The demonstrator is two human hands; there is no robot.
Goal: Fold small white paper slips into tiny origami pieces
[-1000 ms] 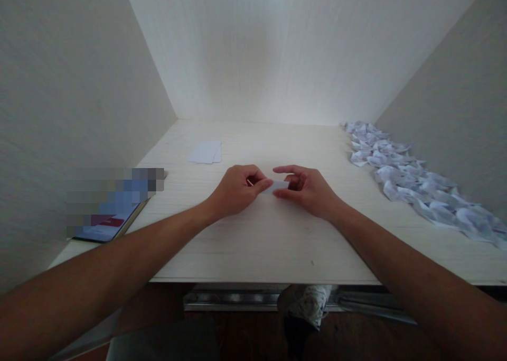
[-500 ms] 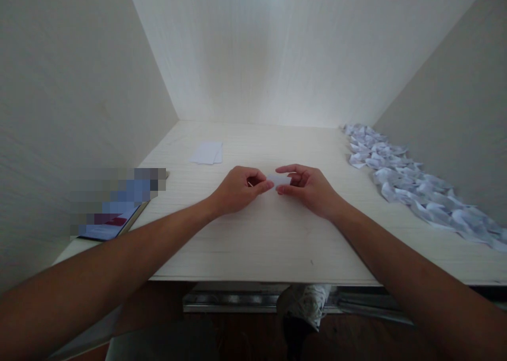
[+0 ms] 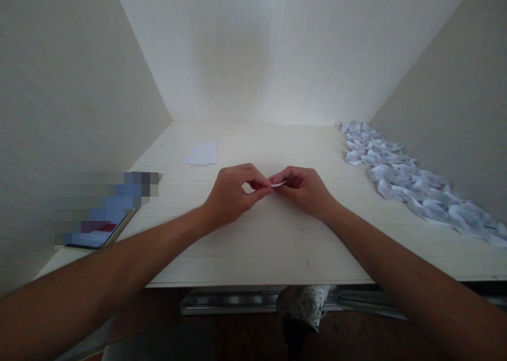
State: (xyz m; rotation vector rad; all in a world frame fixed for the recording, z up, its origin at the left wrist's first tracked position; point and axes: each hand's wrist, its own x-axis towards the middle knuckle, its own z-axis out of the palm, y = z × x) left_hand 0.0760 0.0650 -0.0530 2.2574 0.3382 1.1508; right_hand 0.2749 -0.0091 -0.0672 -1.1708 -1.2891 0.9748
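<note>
Over the middle of the white table [image 3: 237, 250], a small piece of white paper [image 3: 278, 184] shows nearly edge-on between my two hands. My left hand [image 3: 237, 189] pinches its left end between thumb and fingertips. The right end sits in the closed fingers of my right hand [image 3: 303, 186], which hide part of it. The fingertips of both hands meet or almost meet at the paper. Beyond my left hand, a few flat white paper sheets [image 3: 200, 154] lie overlapping on the table.
Along the right wall, many folded white paper pieces [image 3: 412, 178] lie in a long band. At the left edge rests a tablet-like device [image 3: 99, 226], partly pixelated. Panels enclose the back and sides. Below the front edge are a metal rail [image 3: 233, 302] and a shoe [image 3: 304, 305].
My right hand has closed its fingers on the paper, and the hands have come together. The paper has tilted from a flat view to a thin edge. The camera view has shifted slightly.
</note>
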